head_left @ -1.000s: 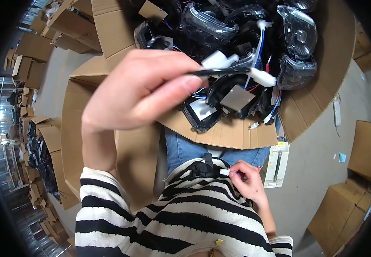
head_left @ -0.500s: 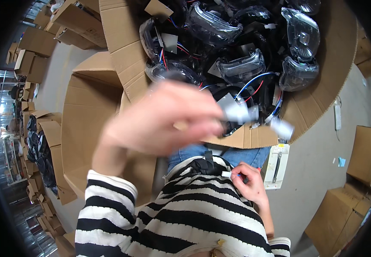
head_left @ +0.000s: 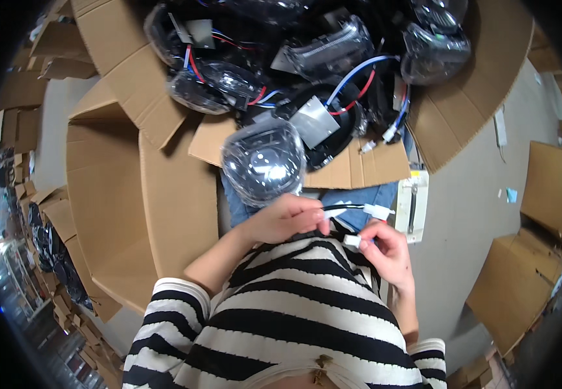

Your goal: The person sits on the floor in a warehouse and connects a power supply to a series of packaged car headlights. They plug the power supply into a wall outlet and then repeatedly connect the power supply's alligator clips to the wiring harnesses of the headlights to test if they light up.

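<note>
Closed fingers of my left hand grip a black cable just in front of my waist. The cable ends in a white plug connector that points right. Just beyond this hand is a clear, rounded vehicle lamp in plastic wrap, over my lap at the box's near flap. Whether the cable runs into this lamp is hidden by my fingers. My right hand pinches a second white connector between thumb and finger, slightly nearer and below the first. The two connectors are apart.
A large cardboard box ahead holds several wrapped lamps with loose red and blue wires. Another cardboard box stands open at my left. On the floor to the right are a pale case with a dark handle and brown cartons.
My left hand has come down and nearer, from over the box to beside my right hand. The wrapped lamp now shows at the box's near flap. My right hand still pinches its connector.
</note>
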Available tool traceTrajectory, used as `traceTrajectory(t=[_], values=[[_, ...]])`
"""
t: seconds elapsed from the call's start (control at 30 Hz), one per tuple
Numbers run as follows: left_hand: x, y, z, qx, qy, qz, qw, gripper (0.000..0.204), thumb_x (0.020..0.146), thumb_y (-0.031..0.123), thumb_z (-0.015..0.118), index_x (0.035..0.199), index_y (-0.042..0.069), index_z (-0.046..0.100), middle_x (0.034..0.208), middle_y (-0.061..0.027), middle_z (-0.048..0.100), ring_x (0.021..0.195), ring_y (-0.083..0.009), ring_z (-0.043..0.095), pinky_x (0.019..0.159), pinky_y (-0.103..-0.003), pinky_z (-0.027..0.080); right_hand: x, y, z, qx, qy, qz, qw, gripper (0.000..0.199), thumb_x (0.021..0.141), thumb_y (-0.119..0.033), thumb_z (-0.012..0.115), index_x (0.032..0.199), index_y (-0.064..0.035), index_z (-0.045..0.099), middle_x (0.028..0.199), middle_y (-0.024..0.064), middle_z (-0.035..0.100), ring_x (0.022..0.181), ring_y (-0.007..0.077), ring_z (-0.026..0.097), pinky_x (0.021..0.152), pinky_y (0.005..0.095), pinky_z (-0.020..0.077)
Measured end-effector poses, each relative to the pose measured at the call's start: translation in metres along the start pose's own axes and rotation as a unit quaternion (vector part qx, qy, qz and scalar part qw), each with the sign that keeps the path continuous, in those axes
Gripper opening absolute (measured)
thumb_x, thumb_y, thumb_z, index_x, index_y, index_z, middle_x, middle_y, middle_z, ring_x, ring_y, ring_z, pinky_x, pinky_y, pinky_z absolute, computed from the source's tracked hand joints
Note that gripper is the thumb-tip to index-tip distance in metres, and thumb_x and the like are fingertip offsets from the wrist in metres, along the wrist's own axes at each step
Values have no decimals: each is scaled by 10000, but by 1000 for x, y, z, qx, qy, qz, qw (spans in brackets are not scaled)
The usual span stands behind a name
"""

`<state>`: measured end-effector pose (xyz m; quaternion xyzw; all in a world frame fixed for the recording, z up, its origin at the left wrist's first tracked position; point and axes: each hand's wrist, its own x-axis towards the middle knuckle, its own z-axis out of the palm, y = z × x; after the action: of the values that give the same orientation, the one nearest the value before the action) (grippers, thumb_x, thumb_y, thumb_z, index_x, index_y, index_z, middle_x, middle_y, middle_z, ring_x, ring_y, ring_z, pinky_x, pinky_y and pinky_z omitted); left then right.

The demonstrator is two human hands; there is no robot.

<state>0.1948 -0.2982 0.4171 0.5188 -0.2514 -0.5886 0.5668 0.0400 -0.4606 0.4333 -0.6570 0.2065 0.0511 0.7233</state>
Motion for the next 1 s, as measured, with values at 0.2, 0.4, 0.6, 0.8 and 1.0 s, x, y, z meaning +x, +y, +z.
traceTrajectory(t=[0.2,0.4,0.6,0.8,1.0], values=[[-2,-1,-9,15,-46,-13,999,247,829,181,435,743,-7,570,593,-3,501,505,-56,388,464,-200,298,11,-16,2,84,-14,-9,996,48,751,-32,551,774,2,525,656,-32,422,590,37,357,522,174,289],[0,4,-23,17,-161,-19,987,221,791,145,460,775,-56,549,657,-59,551,545,-103,457,477,-217,328,15,-17,-4,99,-51,3,994,55,748,-40,550,765,8,529,671,-21,448,593,39,360,526,178,294],[6,2,-23,-6,-209,47,977,241,843,155,409,695,12,535,523,-12,399,480,-77,335,445,-224,258,16,-18,1,90,-71,24,993,33,744,-34,542,744,-2,533,674,-26,493,581,34,376,506,179,307],[9,10,-25,92,-258,44,961,178,773,115,492,725,-55,515,647,-114,507,593,-256,469,547,-313,335,18,-30,3,-65,-57,36,996,62,696,-59,551,706,-6,521,643,30,512,545,84,436,463,212,329],[4,18,-22,159,-166,39,972,102,754,49,492,699,-32,519,624,-108,485,583,-251,449,535,-327,346,21,-32,-4,-134,-108,-80,982,44,695,-46,537,700,-9,513,621,64,493,539,160,474,464,242,351]])
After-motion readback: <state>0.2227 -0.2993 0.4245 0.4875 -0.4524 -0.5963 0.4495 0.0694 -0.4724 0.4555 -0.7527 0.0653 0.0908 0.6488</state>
